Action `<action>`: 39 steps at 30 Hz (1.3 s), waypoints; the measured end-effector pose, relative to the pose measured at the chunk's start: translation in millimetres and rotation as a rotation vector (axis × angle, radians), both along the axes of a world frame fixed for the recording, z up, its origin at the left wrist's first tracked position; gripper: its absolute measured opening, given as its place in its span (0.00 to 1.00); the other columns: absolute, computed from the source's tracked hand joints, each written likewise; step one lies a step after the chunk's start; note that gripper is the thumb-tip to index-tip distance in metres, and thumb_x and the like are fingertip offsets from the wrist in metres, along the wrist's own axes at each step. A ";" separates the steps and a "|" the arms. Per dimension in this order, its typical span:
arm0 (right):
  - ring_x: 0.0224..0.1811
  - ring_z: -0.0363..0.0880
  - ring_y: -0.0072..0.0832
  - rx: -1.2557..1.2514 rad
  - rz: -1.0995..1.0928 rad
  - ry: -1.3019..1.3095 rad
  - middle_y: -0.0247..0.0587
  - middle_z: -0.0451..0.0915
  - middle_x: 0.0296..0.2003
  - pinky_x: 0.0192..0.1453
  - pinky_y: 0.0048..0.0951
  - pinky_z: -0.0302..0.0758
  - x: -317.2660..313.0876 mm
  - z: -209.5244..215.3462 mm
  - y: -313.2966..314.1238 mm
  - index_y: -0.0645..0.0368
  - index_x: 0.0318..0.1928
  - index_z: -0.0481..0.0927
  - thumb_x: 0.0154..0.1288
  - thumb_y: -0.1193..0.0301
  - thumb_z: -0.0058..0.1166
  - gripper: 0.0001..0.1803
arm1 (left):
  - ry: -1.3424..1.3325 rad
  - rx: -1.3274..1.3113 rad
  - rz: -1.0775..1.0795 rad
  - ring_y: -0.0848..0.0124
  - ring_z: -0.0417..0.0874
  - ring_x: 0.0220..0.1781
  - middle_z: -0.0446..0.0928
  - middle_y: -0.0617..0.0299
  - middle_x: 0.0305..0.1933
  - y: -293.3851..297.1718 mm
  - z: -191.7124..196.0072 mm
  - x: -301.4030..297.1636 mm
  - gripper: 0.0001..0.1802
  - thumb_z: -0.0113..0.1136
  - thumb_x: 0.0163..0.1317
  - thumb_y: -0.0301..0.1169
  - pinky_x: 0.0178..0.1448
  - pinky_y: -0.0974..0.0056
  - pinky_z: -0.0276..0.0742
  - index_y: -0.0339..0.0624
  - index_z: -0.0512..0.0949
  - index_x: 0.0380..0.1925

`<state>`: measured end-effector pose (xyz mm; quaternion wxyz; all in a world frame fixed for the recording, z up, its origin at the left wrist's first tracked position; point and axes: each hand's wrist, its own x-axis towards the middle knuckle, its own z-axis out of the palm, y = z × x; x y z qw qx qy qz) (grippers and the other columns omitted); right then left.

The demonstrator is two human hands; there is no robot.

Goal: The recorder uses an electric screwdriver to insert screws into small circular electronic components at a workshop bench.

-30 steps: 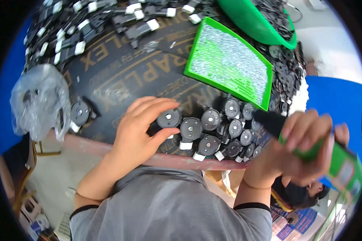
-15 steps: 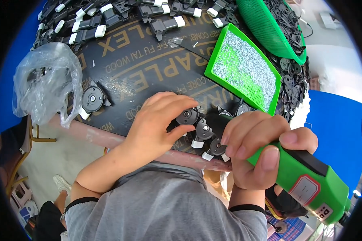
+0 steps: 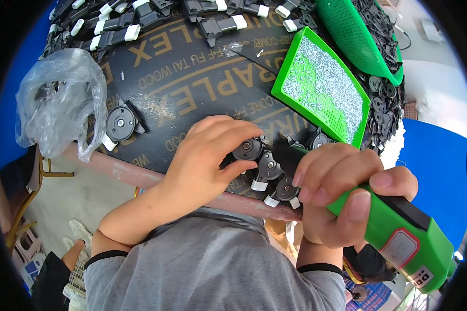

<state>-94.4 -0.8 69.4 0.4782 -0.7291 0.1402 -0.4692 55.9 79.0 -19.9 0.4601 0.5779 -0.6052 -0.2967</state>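
Note:
My left hand [image 3: 205, 155] has its thumb and forefinger curled round a black round part [image 3: 248, 149] with a metal centre, near the table's front edge. My right hand [image 3: 342, 179] is wrapped round a green electric screwdriver [image 3: 433, 249] with a black grip strip. Its black nose [image 3: 288, 158] points left toward the held part; the tip of the bit cannot be made out. Just beside and below lie similar round parts with white tabs, one in the middle [image 3: 269, 166] and one nearer me [image 3: 286, 189].
A green tray [image 3: 277, 89] of small screws stands beyond my right hand, with a green basket [image 3: 342, 39] of black parts behind it. A plastic bag [image 3: 62, 103] and a single round part [image 3: 120, 123] sit at left. Black parts with white ends [image 3: 117, 37] line the far side.
The whole view has shifted slightly, and things on the table appear a little farther right. Both hands keep their grips. At lower left, another person's second shoe has come into view.

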 end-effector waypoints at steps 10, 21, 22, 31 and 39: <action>0.17 0.72 0.29 0.022 0.091 0.048 0.38 0.73 0.22 0.24 0.35 0.75 2.2 3.4 -3.6 0.52 0.50 0.63 0.75 0.67 0.52 0.12 | -0.010 -0.019 0.009 0.54 0.78 0.57 0.82 0.58 0.53 -1.9 1.2 -0.3 0.26 0.73 0.50 0.30 0.63 0.53 0.73 0.44 0.80 0.52; 0.19 0.69 0.26 -0.104 -0.093 -0.074 0.35 0.70 0.24 0.25 0.31 0.72 -43.2 39.1 -22.4 0.52 0.54 0.68 0.79 0.64 0.40 0.10 | -0.078 0.007 -0.040 0.52 0.78 0.58 0.81 0.55 0.56 -3.6 6.1 -2.0 0.27 0.72 0.53 0.32 0.64 0.51 0.71 0.42 0.80 0.54; 0.20 0.71 0.30 -0.008 -0.208 -0.350 0.37 0.71 0.22 0.25 0.33 0.74 -47.3 31.9 -31.6 0.51 0.56 0.66 0.76 0.71 0.44 0.11 | -0.103 0.007 -0.069 0.52 0.77 0.61 0.81 0.55 0.59 -3.3 4.3 -1.2 0.29 0.74 0.50 0.34 0.66 0.53 0.70 0.41 0.80 0.54; 0.17 0.68 0.28 0.029 -0.560 -0.204 0.38 0.68 0.20 0.25 0.34 0.72 -66.5 -12.7 -103.1 0.58 0.51 0.65 0.69 0.75 0.49 0.13 | -0.120 0.037 -0.055 0.54 0.75 0.64 0.75 0.54 0.66 -3.7 6.2 -2.9 0.37 0.73 0.53 0.41 0.68 0.52 0.65 0.40 0.75 0.63; 0.17 0.68 0.29 0.034 -0.555 -0.187 0.39 0.68 0.20 0.25 0.35 0.73 -63.4 -19.7 -108.1 0.58 0.50 0.64 0.68 0.75 0.49 0.13 | -0.137 0.067 -0.071 0.53 0.76 0.66 0.78 0.52 0.63 -3.7 4.5 -1.2 0.37 0.75 0.51 0.35 0.69 0.54 0.68 0.39 0.75 0.62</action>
